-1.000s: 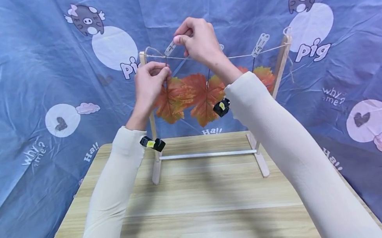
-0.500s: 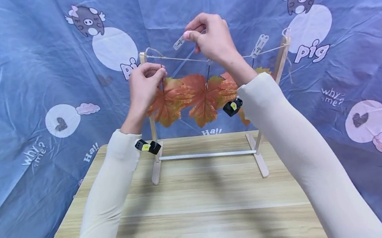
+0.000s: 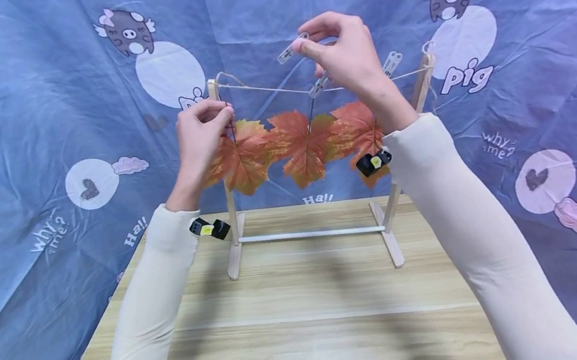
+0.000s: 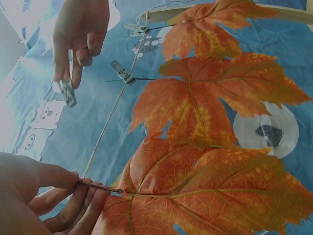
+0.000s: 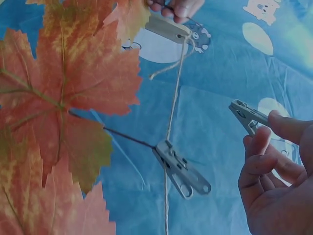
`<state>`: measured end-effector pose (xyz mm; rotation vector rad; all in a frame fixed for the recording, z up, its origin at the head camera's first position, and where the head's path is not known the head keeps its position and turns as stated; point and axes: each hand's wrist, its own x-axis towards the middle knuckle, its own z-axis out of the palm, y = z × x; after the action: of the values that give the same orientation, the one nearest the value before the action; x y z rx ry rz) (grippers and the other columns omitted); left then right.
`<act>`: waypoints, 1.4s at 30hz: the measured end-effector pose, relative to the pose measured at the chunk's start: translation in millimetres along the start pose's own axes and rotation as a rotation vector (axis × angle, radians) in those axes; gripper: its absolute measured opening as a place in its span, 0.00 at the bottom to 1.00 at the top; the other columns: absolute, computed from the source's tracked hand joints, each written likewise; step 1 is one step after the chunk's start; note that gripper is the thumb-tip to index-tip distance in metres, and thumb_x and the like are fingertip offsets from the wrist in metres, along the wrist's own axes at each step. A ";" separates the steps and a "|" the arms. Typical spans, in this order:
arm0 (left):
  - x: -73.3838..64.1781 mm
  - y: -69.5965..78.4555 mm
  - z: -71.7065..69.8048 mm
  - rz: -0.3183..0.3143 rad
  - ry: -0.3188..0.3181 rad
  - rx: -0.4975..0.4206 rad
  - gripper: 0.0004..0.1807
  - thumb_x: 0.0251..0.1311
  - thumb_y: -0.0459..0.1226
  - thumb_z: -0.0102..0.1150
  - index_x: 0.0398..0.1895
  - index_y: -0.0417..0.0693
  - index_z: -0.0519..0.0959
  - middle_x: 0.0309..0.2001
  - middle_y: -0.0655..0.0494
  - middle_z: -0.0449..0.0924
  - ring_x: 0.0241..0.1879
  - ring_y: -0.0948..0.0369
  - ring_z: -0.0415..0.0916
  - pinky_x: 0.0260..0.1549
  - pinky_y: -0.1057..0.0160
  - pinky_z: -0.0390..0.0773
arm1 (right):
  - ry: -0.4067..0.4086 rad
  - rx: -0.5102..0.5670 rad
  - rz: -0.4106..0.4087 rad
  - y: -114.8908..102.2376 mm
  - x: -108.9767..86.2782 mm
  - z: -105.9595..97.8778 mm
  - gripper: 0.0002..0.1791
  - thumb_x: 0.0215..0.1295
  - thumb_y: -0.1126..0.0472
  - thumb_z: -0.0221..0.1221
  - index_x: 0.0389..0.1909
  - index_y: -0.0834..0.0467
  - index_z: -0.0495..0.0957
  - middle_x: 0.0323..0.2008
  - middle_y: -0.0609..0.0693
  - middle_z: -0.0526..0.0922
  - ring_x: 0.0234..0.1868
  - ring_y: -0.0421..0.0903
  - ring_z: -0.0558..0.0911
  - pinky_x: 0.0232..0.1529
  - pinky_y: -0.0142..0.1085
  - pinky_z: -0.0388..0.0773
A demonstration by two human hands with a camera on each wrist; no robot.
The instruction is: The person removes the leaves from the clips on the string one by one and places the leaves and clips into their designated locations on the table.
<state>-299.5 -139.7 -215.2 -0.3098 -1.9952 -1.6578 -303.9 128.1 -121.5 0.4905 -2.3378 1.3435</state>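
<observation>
My left hand [image 3: 203, 133] pinches the dark stem of an orange maple leaf [image 3: 244, 158] near the left post; the left wrist view shows the stem [image 4: 100, 186] between thumb and fingers. Up above the string [image 3: 273, 89], my right hand [image 3: 345, 49] pinches a grey clothespin [image 3: 292, 48] by its handle end, apart from the string. A second clothespin [image 5: 181, 169] grips the string and the stem of the middle leaf [image 3: 302, 146]. Farther right, a third clothespin [image 3: 393, 63] sits on the string, with another leaf [image 3: 360, 130] hanging partly behind my right wrist.
A wooden frame with a left post [image 3: 229, 198], a right post [image 3: 424, 84] and a white lower rod [image 3: 311, 234] stands on the wood-grain table [image 3: 302, 297]. Behind it hangs a blue cloth [image 3: 258, 5] printed with pigs.
The clothespin in my right hand has come off the string and moved up and right. My left hand has shifted left and slightly down with the leaf, away from the string.
</observation>
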 end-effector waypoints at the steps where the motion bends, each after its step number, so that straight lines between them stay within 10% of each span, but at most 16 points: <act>1: -0.9 -0.5 -1.3 0.004 0.003 -0.002 0.09 0.70 0.35 0.67 0.44 0.37 0.88 0.31 0.55 0.88 0.29 0.63 0.84 0.31 0.71 0.86 | 0.001 0.005 0.001 0.5 -1.1 -2.4 0.23 0.71 0.44 0.69 0.63 0.45 0.83 0.55 0.42 0.85 0.27 0.41 0.83 0.21 0.32 0.74; 26: -36.5 -9.8 -17.9 -0.022 0.042 0.018 0.10 0.70 0.37 0.70 0.43 0.38 0.89 0.29 0.62 0.87 0.28 0.66 0.82 0.31 0.73 0.84 | 0.005 0.160 0.000 41.3 -40.5 -47.7 0.20 0.71 0.52 0.70 0.61 0.52 0.85 0.44 0.43 0.81 0.18 0.37 0.77 0.14 0.29 0.67; 42: -53.4 -21.6 -15.2 -0.100 -0.002 -0.246 0.09 0.68 0.29 0.69 0.43 0.28 0.85 0.30 0.54 0.88 0.27 0.64 0.86 0.33 0.68 0.91 | -0.019 0.137 0.000 70.6 -62.8 -61.9 0.17 0.75 0.51 0.66 0.60 0.50 0.80 0.41 0.42 0.87 0.17 0.40 0.79 0.10 0.32 0.65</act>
<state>-261.6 -151.1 -259.8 -0.3036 -1.8354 -1.9717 -274.0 222.2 -176.3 0.5463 -2.2703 1.5116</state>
